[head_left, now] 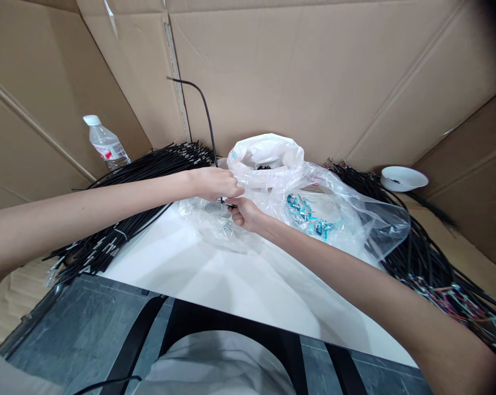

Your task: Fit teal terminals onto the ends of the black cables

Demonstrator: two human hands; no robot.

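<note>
My left hand [218,184] is closed around a black cable [209,118], whose free length rises above the fist and bends left at the top. Just below and to the right, my right hand [244,213] pinches a small dark piece by the cable's lower end; its kind is too small to make out. Both hands nearly touch, above a clear plastic bag [215,227] on the white table [182,263]. Behind them stands a white plastic bag [268,148] with its top rolled open and small black parts inside.
Bundles of black cables lie at left [149,170] and right [420,247], the right ones with coloured wire ends. Turquoise pieces [309,216] lie in clear plastic. A water bottle [108,144] stands back left, a white bowl [404,179] back right. Cardboard walls [313,71] enclose the table.
</note>
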